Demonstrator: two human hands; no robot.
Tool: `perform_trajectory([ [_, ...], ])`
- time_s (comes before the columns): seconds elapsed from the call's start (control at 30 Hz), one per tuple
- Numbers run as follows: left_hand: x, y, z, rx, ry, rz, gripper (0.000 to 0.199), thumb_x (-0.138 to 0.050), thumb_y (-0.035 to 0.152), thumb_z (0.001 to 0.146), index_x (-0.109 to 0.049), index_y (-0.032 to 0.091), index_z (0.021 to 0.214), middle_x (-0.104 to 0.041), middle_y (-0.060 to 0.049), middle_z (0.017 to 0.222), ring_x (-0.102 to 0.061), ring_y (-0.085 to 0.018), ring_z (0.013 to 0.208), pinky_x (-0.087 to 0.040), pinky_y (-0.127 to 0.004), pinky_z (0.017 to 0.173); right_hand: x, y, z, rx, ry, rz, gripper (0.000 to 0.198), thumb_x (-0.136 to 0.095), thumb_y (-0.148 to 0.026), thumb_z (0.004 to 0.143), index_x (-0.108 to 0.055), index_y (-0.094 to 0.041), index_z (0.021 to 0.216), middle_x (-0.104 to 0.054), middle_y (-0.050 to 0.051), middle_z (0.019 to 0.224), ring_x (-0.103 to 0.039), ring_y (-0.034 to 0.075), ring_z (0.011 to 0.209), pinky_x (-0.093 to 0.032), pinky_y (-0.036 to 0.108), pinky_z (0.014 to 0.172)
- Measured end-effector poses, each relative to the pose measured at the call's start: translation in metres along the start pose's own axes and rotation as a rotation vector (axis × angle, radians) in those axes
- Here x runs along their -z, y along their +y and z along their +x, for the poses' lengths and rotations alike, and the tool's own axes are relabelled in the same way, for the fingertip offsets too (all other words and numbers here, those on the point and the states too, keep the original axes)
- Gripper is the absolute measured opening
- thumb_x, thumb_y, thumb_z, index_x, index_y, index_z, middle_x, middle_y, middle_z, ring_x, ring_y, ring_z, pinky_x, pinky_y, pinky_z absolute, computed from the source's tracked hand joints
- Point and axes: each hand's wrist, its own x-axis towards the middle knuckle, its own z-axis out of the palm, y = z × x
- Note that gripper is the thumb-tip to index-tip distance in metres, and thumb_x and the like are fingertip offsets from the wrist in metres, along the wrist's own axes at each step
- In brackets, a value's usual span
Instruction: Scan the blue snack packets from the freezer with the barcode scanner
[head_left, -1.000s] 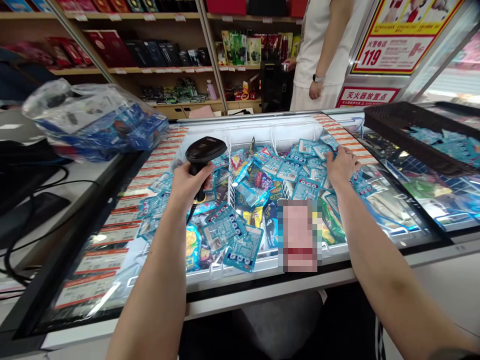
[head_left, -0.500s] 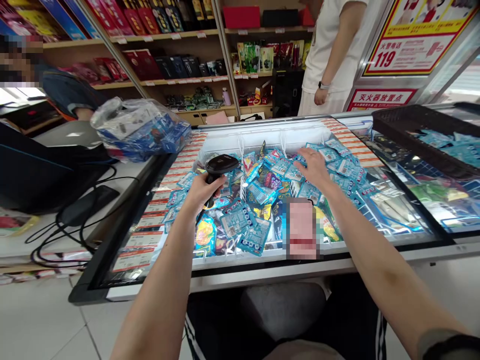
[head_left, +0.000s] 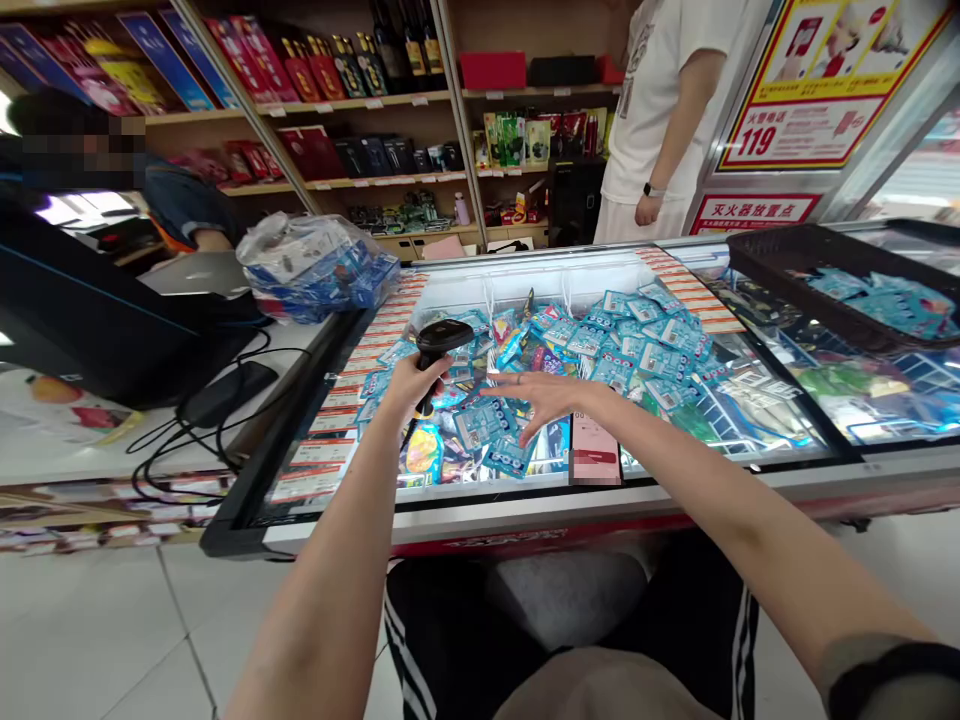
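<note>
My left hand (head_left: 421,385) is closed around the handle of a black barcode scanner (head_left: 444,338), held over the left part of the glass-topped freezer (head_left: 450,512). Fingers spread, my right hand (head_left: 536,395) reaches leftward above the middle of the glass with nothing visible in it. Just under and in front of its fingers lie blue snack packets (head_left: 484,425). A larger spread of blue packets (head_left: 664,345) covers the glass to the right. Near the front edge, beside my right wrist, lies a phone (head_left: 596,448) with a pinkish screen.
A dark basket (head_left: 757,255) with more blue packets rests on the right. At the left are a plastic-wrapped bundle (head_left: 319,265), tangled cables (head_left: 176,440) and a black monitor (head_left: 97,300). One person (head_left: 660,120) stands behind the freezer; another (head_left: 176,195) is at the left.
My right hand has moved left and nearer, from the packets on the right to the middle. The left hand keeps the scanner in nearly the same place. The view has shifted slightly.
</note>
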Motion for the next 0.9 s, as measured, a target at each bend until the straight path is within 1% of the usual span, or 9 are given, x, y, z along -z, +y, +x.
perform_trajectory([
  [0.07, 0.001, -0.003, -0.004, -0.009, -0.012, 0.017, 0.035, -0.072, 0.045, 0.068, -0.056, 0.015, 0.076, -0.061, -0.002, 0.063, -0.049, -0.009, 0.044, -0.036, -0.023, 0.042, -0.008, -0.009, 0.006, 0.068, -0.024, -0.067, 0.107, -0.077, -0.062, 0.065, -0.024, -0.034, 0.154, -0.011, 0.009, 0.163, -0.023, 0.035, 0.146, -0.027, 0.047, 0.112],
  [0.1, 0.001, -0.004, -0.005, -0.012, -0.017, 0.02, 0.035, -0.072, 0.046, 0.068, -0.056, 0.015, 0.075, -0.061, -0.002, 0.063, -0.049, -0.009, 0.044, -0.036, -0.023, 0.042, -0.012, -0.012, 0.008, 0.093, -0.039, -0.104, 0.105, -0.077, -0.062, 0.064, -0.027, -0.036, 0.152, -0.014, 0.009, 0.163, -0.023, 0.037, 0.145, -0.026, 0.049, 0.112],
  [0.23, 0.0, -0.005, -0.009, -0.025, -0.031, 0.022, 0.035, -0.071, 0.046, 0.07, -0.056, 0.015, 0.075, -0.059, -0.001, 0.06, -0.05, -0.01, 0.044, -0.036, -0.023, 0.042, -0.02, -0.007, 0.015, 0.133, -0.03, -0.199, 0.085, -0.067, -0.065, 0.075, -0.036, -0.036, 0.149, -0.031, 0.008, 0.157, -0.037, 0.035, 0.138, -0.031, 0.049, 0.108],
  [0.3, -0.002, -0.005, -0.01, -0.021, -0.034, 0.015, 0.034, -0.072, 0.045, 0.069, -0.056, 0.015, 0.075, -0.059, -0.001, 0.059, -0.05, -0.01, 0.044, -0.037, -0.023, 0.043, -0.019, 0.003, 0.016, 0.086, 0.001, -0.226, 0.079, -0.06, -0.067, 0.08, -0.038, -0.034, 0.148, -0.037, 0.01, 0.154, -0.042, 0.034, 0.135, -0.033, 0.049, 0.106],
  [0.4, -0.003, -0.007, -0.01, -0.011, -0.036, 0.014, 0.033, -0.072, 0.044, 0.069, -0.057, 0.015, 0.075, -0.059, -0.002, 0.059, -0.051, -0.011, 0.044, -0.037, -0.023, 0.043, -0.013, 0.023, 0.013, -0.001, 0.036, -0.263, 0.077, -0.055, -0.069, 0.082, -0.039, -0.032, 0.148, -0.04, 0.012, 0.152, -0.045, 0.034, 0.132, -0.035, 0.048, 0.105],
  [0.53, -0.004, -0.009, -0.005, -0.024, -0.061, 0.08, 0.034, -0.07, 0.047, 0.072, -0.058, 0.015, 0.073, -0.058, -0.002, 0.057, -0.051, -0.011, 0.045, -0.037, -0.023, 0.043, -0.001, 0.051, 0.004, -0.187, 0.103, -0.303, 0.076, -0.05, -0.069, 0.085, -0.039, -0.029, 0.148, -0.037, 0.014, 0.153, -0.044, 0.036, 0.132, -0.037, 0.05, 0.102],
  [0.63, -0.009, -0.004, -0.001, -0.029, -0.062, 0.054, 0.034, -0.071, 0.047, 0.071, -0.058, 0.016, 0.076, -0.059, -0.002, 0.059, -0.051, -0.011, 0.045, -0.037, -0.023, 0.043, 0.006, 0.067, -0.003, -0.301, 0.125, -0.323, 0.073, -0.048, -0.067, 0.087, -0.039, -0.028, 0.148, -0.037, 0.015, 0.153, -0.046, 0.037, 0.13, -0.038, 0.05, 0.101],
  [0.77, -0.022, 0.007, 0.005, -0.014, -0.093, 0.036, 0.032, -0.072, 0.043, 0.07, -0.057, 0.016, 0.076, -0.057, -0.001, 0.056, -0.049, -0.011, 0.044, -0.037, -0.024, 0.043, 0.011, 0.078, -0.009, -0.326, 0.138, -0.352, 0.064, -0.045, -0.062, 0.091, -0.041, -0.03, 0.147, -0.039, 0.012, 0.153, -0.048, 0.035, 0.126, -0.037, 0.049, 0.101],
  [0.9, -0.034, 0.014, 0.01, -0.017, -0.137, 0.093, 0.032, -0.072, 0.043, 0.07, -0.056, 0.016, 0.073, -0.055, -0.001, 0.052, -0.049, -0.011, 0.043, -0.035, -0.024, 0.043, 0.011, 0.083, -0.01, -0.304, 0.164, -0.391, 0.051, -0.038, -0.048, 0.099, -0.043, -0.031, 0.146, -0.045, 0.011, 0.148, -0.049, 0.032, 0.121, -0.037, 0.047, 0.099],
])
